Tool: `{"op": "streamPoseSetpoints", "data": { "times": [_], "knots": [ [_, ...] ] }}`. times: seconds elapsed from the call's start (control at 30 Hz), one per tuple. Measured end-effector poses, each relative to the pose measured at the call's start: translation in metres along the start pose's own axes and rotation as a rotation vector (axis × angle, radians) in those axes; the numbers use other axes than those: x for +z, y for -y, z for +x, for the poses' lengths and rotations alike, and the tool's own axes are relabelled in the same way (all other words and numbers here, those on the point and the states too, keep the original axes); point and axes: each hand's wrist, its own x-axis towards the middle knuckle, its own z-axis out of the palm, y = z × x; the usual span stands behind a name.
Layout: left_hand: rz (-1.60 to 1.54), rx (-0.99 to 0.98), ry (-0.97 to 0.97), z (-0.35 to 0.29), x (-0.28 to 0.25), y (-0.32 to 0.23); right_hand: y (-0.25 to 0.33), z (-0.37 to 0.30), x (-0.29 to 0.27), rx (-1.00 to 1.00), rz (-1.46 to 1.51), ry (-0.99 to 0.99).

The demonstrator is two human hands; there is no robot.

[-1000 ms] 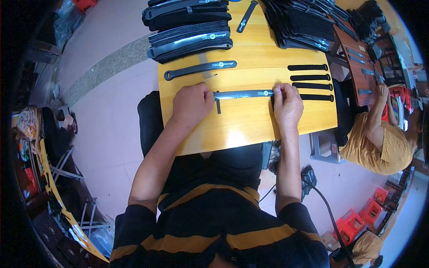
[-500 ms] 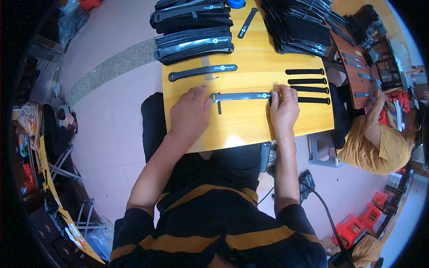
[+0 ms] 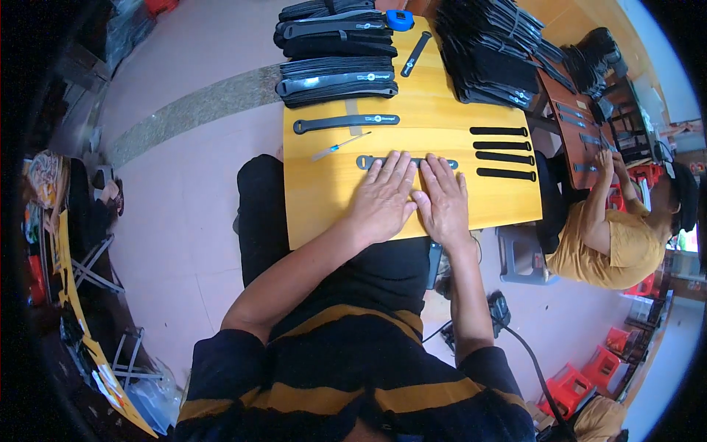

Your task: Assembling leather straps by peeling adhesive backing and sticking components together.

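Note:
Both hands lie flat, side by side, on a dark hook-and-loop strap (image 3: 370,160) stretched across the yellow table. My left hand (image 3: 384,199) presses the strap's middle with straight fingers. Beside it, my right hand (image 3: 445,202) is also open, its fingertips over the strap towards the right end. The slotted left end shows past my left fingers; the middle is partly hidden beneath both hands. Beyond them lie another printed strap (image 3: 346,122) and a thin tool with a blue and clear handle (image 3: 341,146). Several black straps (image 3: 504,156) sit in a row to the right.
Bundled straps (image 3: 335,88) are stacked at the far left, near a blue tape measure (image 3: 400,20). A short strap (image 3: 417,54) lies beside a large black pile (image 3: 493,70) at the far right. A person in a yellow shirt (image 3: 607,243) works at a brown table (image 3: 574,140).
My left hand has moved right and my right hand left, from the strap's ends onto its middle, both flattening. The thin tool now lies uncovered. The short dark piece below the strap no longer shows.

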Motion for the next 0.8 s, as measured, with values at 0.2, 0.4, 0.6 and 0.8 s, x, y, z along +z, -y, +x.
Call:
{"op": "streamPoseSetpoints", "data": {
  "times": [0.2, 0.4, 0.6, 0.8],
  "knots": [
    [-0.015, -0.103, -0.008, -0.027, -0.010, 0.018, -0.005, 0.000, 0.000, 0.033, 0.063, 0.035],
    [0.010, -0.181, 0.004, -0.047, -0.022, 0.030, -0.005, 0.000, 0.000, 0.037, 0.015, 0.026],
    [0.016, -0.191, 0.011, -0.047, -0.028, 0.027, -0.008, 0.000, 0.002, 0.110, -0.029, -0.001],
    [0.014, -0.193, 0.030, -0.047, -0.026, 0.025, -0.001, -0.003, 0.011, 0.198, -0.074, -0.116]
  ]
}}
